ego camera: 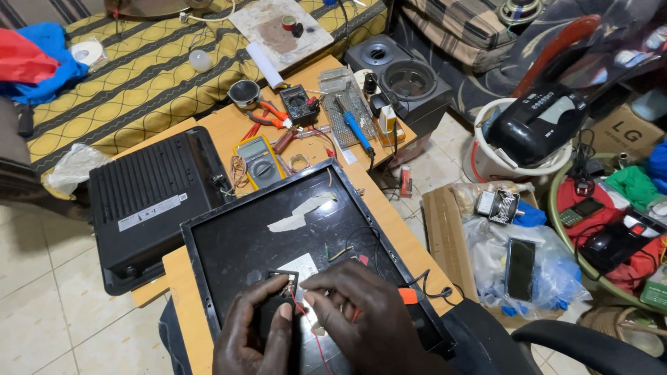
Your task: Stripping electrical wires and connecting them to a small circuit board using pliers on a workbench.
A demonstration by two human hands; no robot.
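1. Hands work low in the view: left hand (253,333) pinches a small black module (281,285) that rests on the black panel (278,229); right hand (361,305) pinches thin red wires (300,305) beside it.
2. Panel lies flat on the wooden bench (389,208), already opened, taped patches showing.
3. Wiring looks unfinished; yellow multimeter (260,161) and blue soldering iron (356,128) lie idle, well apart.

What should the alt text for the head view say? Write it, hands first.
Two hands, left and right, pinch a small black part with red wires on a flat black panel lying on a wooden table. Beyond it lie a yellow multimeter, a blue-handled soldering iron and a black plastic cover.
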